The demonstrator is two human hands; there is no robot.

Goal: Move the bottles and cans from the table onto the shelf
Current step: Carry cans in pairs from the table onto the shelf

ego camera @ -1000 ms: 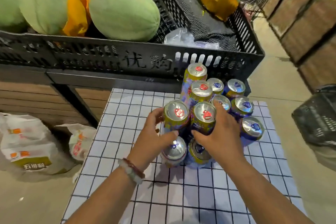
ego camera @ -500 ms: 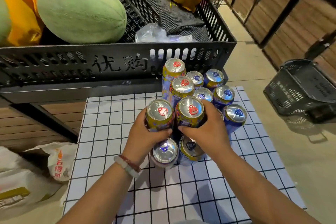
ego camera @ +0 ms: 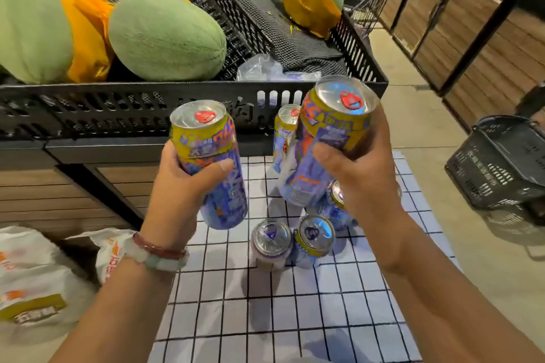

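Left grip (ego camera: pixel 180 186) curled round my tall can (ego camera: pixel 211 165), right grip (ego camera: pixel 362 174) clasping another tall can (ego camera: pixel 327 138), both lifted above the checked bench (ego camera: pixel 265 303), short cans (ego camera: pixel 272 240) below.

The setting is a shop, most likely a grocery or fruit store. A black slotted plastic crate (ego camera: pixel 188 109) with moulded Chinese characters on its front wall serves as the display bin, and it holds large green melons (ego camera: pixel 165 38), some wrapped in orange netting. Below the crate runs wood-slat panelling. Right of the crate, a black shopping basket (ego camera: pixel 498 165) sits on the pale floor. Left of and below the crate lie printed white sacks (ego camera: pixel 35 283). In front of the crate, a grid-patterned surface (ego camera: pixel 265 312) carries many identical drink cans (ego camera: pixel 315 234).
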